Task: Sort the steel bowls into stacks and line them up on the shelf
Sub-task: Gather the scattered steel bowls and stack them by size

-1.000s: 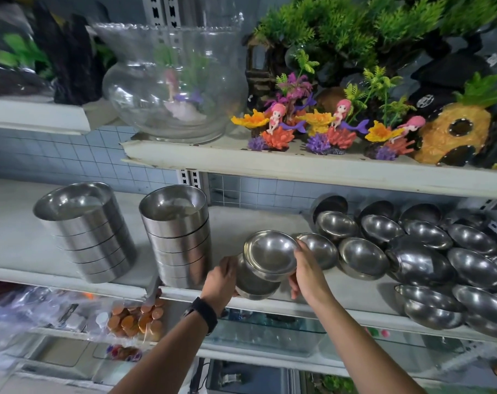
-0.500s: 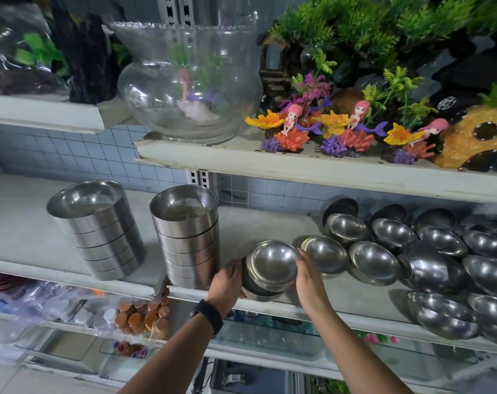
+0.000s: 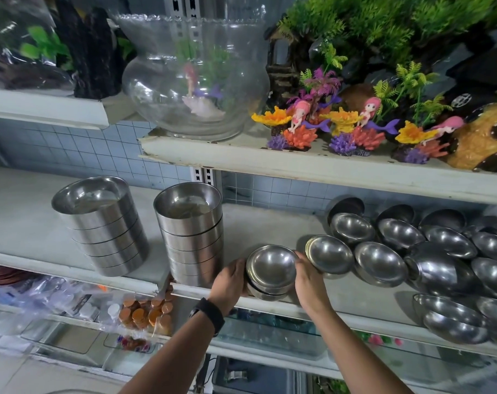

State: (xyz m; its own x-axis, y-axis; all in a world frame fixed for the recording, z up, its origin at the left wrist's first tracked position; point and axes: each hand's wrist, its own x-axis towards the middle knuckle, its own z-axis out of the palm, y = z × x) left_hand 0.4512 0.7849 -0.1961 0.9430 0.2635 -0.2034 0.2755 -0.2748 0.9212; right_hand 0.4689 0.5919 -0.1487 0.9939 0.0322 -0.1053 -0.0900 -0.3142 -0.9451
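**Hands clasp a short stack of round bowls at the shelf's front edge**

Both hands are closed around a small stack of round steel bowls, the left hand pressed against its left side and the right hand against its right side, fingers curled onto the rim of the top bowl. A black watch sits on the left wrist. The small stack rests at the front lip of the middle shelf, tilted a little toward the camera, with at least two bowls nested in it.

Just left of the left hand stands a tall stack of straight-sided steel bowls, upright and near the shelf's front edge. A second straight-sided stack stands further left, apart from the first, on the adjoining shelf section.

To the right of the hands, loose round bowls lie crowded across the shelf in rough rows, many leaning on their sides with their openings facing forward; the nearest one lies just beside the right hand's fingers.

On the upper shelf a clear glass fishbowl stands at the left, and beside it a row of coloured aquarium ornaments with mermaid figures and plastic coral. Below the middle shelf, a bag of orange-capped items shows through clear plastic.
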